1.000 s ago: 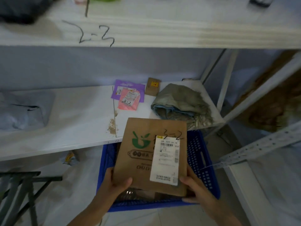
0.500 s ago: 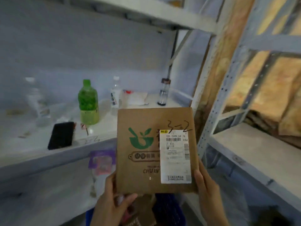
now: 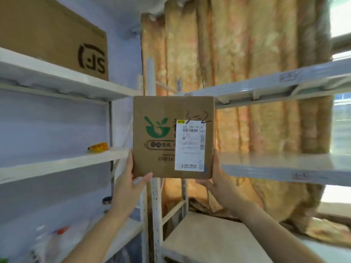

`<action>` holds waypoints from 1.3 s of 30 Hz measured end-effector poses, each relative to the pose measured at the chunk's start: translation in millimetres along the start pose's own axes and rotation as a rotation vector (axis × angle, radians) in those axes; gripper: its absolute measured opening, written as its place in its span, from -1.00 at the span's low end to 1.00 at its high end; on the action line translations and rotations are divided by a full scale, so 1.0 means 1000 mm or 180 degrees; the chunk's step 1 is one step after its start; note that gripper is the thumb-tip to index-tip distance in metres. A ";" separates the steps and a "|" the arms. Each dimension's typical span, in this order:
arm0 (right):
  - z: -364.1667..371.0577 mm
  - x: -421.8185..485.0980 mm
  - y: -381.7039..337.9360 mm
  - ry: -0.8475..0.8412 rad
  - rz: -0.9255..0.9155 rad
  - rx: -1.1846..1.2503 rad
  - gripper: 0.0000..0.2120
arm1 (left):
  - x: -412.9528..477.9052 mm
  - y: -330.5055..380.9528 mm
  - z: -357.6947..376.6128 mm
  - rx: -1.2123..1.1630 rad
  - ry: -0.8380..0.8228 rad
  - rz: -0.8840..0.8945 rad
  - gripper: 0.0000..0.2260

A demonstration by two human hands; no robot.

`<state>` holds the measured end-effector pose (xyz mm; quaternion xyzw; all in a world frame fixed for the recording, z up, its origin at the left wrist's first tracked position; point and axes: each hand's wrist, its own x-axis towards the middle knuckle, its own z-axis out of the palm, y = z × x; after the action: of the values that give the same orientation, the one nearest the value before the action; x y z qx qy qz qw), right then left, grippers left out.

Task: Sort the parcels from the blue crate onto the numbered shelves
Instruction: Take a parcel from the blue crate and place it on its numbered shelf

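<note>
Both hands are up in front of the corner where two shelf racks meet, holding a flat square brown cardboard parcel [image 3: 161, 137] upright in mid-air between them. The left hand [image 3: 131, 179] is clamped on the lower left corner – thumb across the front face near the bottom edge, fingers running up the left side. The right hand [image 3: 218, 179] grips the lower right corner, fingers behind and along the right edge; its thumb I can't really make out.

The parcel has a green mortar-and-leaf logo [image 3: 156, 127] on the left, a white shipping label [image 3: 190, 145] stuck on the right half, and "3-2" scrawled in black marker [image 3: 198, 117] just above the label.

On the left there's a white wooden shelf board [image 3: 57, 164] at about parcel height with a small orange packet [image 3: 98, 147] sitting near its right end. The shelf above it carries a big brown cardboard box [image 3: 47, 31] with a black printed logo. On the right, pale grey metal shelves [image 3: 284, 168] run off toward a window – they have little labels on the front edge, too blurry to read. An orange-gold patterned curtain [image 3: 247, 63] hangs behind everything.
</note>
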<state>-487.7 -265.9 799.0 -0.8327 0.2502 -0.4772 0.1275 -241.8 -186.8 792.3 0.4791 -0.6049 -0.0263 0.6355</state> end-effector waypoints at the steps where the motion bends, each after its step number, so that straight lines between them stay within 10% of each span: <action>1: -0.013 0.002 0.004 0.0110 -0.0016 -0.0110 0.00 | 0.007 0.005 0.013 0.0022 -0.0080 0.0022 -0.18; 15: -0.076 0.029 0.120 0.0306 -0.0001 -0.0493 -0.06 | 0.060 -0.028 0.137 -0.0073 -0.0078 0.0145 -0.18; 39: 0.053 0.222 0.243 0.0570 0.0604 -0.0848 -0.24 | 0.272 -0.232 0.152 -0.0252 -0.0185 -0.0043 -0.24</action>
<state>-420.4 -591.1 824.6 -0.7691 0.3989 -0.4979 0.0378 -163.3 -566.2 816.7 0.4567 -0.6183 -0.0684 0.6360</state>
